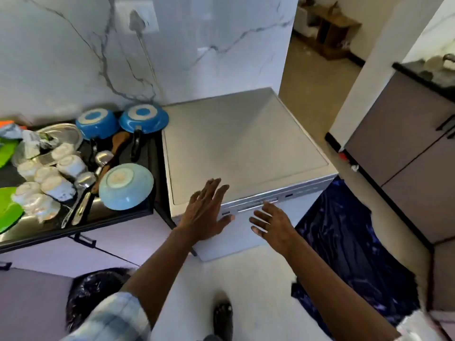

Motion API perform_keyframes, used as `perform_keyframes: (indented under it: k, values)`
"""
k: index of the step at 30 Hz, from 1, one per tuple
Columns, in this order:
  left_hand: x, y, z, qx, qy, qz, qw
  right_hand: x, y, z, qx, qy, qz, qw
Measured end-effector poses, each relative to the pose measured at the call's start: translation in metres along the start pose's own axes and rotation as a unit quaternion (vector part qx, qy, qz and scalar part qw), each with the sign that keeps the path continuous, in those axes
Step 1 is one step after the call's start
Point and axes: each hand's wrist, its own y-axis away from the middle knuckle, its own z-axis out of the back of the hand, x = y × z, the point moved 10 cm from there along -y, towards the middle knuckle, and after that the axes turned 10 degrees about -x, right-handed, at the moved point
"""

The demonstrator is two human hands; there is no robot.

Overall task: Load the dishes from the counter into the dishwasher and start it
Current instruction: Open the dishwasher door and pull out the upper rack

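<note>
Marble-veined wall (pixel 73 57), pale floor (pixel 258 279), grey cabinets (pixel 406 156).

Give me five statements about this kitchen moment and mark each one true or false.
1. The dishwasher door is shut. True.
2. The left hand holds a cup. False: it is open and empty, over the dishwasher's front edge.
3. The light blue bowl lies upside down on the counter. True.
4. The right hand rests on the blue pan. False: it is in front of the dishwasher door, open, far from the pan.
5. The white cups are already in the dishwasher. False: they sit on the counter.
</note>
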Motion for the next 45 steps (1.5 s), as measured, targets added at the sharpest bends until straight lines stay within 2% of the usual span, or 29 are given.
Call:
perform_keyframes:
  k: [3, 7, 13, 15, 17, 18, 23, 31, 40, 43, 45]
  values:
    - [0.015, -0.039, -0.039, 0.057, -0.041, -0.03, 0.997, -0.006, -0.042, -0.012, -0.049, -0.097, -0.05, 0.993]
    - [0.028, -0.073, -0.087, 0.109, -0.146, -0.155, 0.971, -0.01, -0.092, -0.022, -0.128, -0.201, -0.086, 0.967]
    - [0.032, -0.092, -0.098, 0.037, -0.11, -0.181, 0.977, -0.007, -0.134, -0.032, -0.201, -0.301, -0.063, 0.93]
    - [0.035, -0.092, -0.096, 0.029, -0.103, -0.181, 0.978, -0.01, -0.145, -0.037, -0.241, -0.284, -0.055, 0.926]
    - [0.034, -0.093, -0.093, 0.027, -0.087, -0.18, 0.979, -0.013, -0.144, -0.028, -0.313, -0.246, -0.072, 0.914]
    - [0.034, -0.093, -0.093, 0.031, -0.08, -0.178, 0.98, -0.01, -0.138, -0.029, -0.315, -0.25, -0.08, 0.912]
    - [0.035, -0.094, -0.092, 0.043, -0.066, -0.169, 0.982, 0.0, -0.129, -0.031, -0.222, -0.273, -0.045, 0.935]
    - [0.037, -0.093, -0.09, 0.048, -0.056, -0.165, 0.984, -0.001, -0.131, -0.035, -0.188, -0.277, -0.036, 0.942]
    - [0.037, -0.094, -0.091, 0.045, -0.047, -0.16, 0.985, -0.006, -0.135, -0.031, -0.234, -0.271, -0.033, 0.933]
    - [0.036, -0.095, -0.09, 0.044, -0.044, -0.164, 0.985, -0.008, -0.135, -0.03, -0.263, -0.259, -0.04, 0.928]
    - [0.036, -0.094, -0.091, 0.047, -0.045, -0.162, 0.985, -0.016, -0.127, -0.021, -0.315, -0.211, -0.06, 0.924]
